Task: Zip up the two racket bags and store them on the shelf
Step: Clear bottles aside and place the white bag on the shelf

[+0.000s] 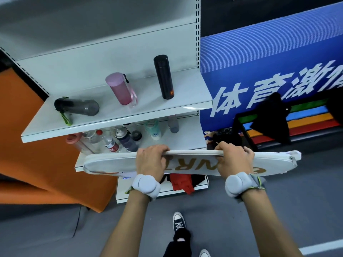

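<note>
A white racket bag with gold lettering lies level in the air in front of the grey metal shelf unit, at the height of its second shelf. My left hand grips the bag's upper edge near the middle. My right hand grips the same edge further right, fingers curled over the rim. The bag's narrow end points right, the wide end left. Only one bag is in view. Whether the zip is closed cannot be made out.
The top shelf carries a lying dark bottle, a pink bottle and a black flask. Several bottles crowd the second shelf. Red and black cloth lies on the lowest shelf. An orange panel stands left, a blue banner right.
</note>
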